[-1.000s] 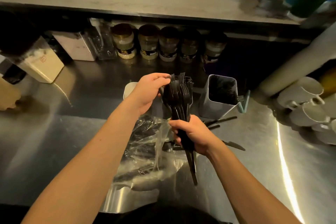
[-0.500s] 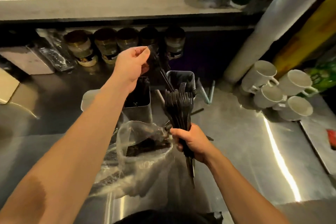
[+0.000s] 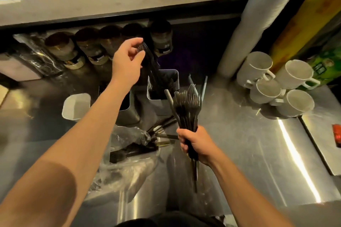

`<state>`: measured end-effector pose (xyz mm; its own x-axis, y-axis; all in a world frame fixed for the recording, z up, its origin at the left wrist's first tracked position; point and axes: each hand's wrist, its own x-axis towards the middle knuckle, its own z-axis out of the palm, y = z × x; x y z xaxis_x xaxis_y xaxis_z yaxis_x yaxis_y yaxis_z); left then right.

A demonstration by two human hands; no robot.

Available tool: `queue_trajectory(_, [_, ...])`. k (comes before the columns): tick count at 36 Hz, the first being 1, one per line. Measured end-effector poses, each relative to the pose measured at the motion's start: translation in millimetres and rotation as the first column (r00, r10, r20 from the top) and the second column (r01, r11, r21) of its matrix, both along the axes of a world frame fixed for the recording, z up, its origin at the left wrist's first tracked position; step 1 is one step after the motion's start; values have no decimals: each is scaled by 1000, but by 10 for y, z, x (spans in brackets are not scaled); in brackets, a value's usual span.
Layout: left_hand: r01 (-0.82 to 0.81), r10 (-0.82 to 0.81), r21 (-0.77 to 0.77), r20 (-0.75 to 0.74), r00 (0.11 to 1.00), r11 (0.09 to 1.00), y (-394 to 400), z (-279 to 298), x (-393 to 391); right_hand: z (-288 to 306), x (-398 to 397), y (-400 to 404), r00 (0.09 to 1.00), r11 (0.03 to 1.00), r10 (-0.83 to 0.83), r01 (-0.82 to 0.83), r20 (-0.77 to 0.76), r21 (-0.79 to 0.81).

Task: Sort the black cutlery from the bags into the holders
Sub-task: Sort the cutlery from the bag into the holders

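My right hand (image 3: 194, 143) grips a bundle of black forks (image 3: 187, 105) by the handles, tines up, above the steel counter. My left hand (image 3: 127, 61) is raised over the right metal holder (image 3: 175, 81) and pinches a few black forks (image 3: 152, 64) by their heads, handles angled down into that holder. A second metal holder (image 3: 127, 108) stands left of it, partly hidden by my left forearm. A small white holder (image 3: 75, 106) stands further left. A clear plastic bag (image 3: 127, 145) with black cutlery lies in front, and loose knives (image 3: 164, 125) lie beside it.
Several jars (image 3: 92, 48) line the back under a shelf (image 3: 92, 5). White mugs (image 3: 276, 83) are stacked on their sides at the right, beside a wrapped pillar (image 3: 258, 24). A tray edge (image 3: 317, 145) with a red item (image 3: 336, 134) sits at far right.
My left hand has pulled a few forks off the bundle and carried them up and over the right holder. The view has swung to the right; my right hand keeps the bundle.
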<state>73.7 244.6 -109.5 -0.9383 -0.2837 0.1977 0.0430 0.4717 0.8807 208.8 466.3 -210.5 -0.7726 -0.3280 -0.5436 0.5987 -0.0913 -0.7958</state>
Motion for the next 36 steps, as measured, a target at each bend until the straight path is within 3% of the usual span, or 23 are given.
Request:
queue_trajectory(6, [226,-191,-363,129,973,904,111,-304,97,27,-38,29,1000,1000,26,-26,-13,9])
queue_trajectory(10, [467,-270,-612,390,880,638,161,-645,245,35,-51,20,1000,1000,12,-12,-19,10])
queue_trajectory(12, [423,-273,-674,323,906,606,146,-735,291,43,-56,11,1000,1000,12,-12,-18,7])
queue_trajectory(14, [250,-217,-644,131,967,723,192,-710,343,57,-59,5,1000,1000,12,-12,-17,5])
queue_trajectory(16, [101,-97,-446,31,995,890,291,-564,396,92,-56,-12,1000,1000,7,-7,-25,-5])
queue_trajectory(18, [98,-85,-106,116,990,990,405,-366,475,141,-52,-43,1000,1000,-3,3,-29,-13])
queue_trajectory(20, [237,-240,43,248,939,971,455,-211,552,181,-54,-75,999,1000,-14,14,-29,-1])
queue_trajectory(22, [455,-400,-58,388,830,889,439,-159,595,213,-56,-112,999,1000,-12,12,-53,-2])
queue_trajectory(24, [536,-429,-143,447,785,832,396,-147,599,229,-49,-158,998,1000,-4,3,-65,-15])
queue_trajectory(36, [518,-427,-191,371,824,834,135,52,573,333,-6,-236,999,998,-16,13,-39,-62])
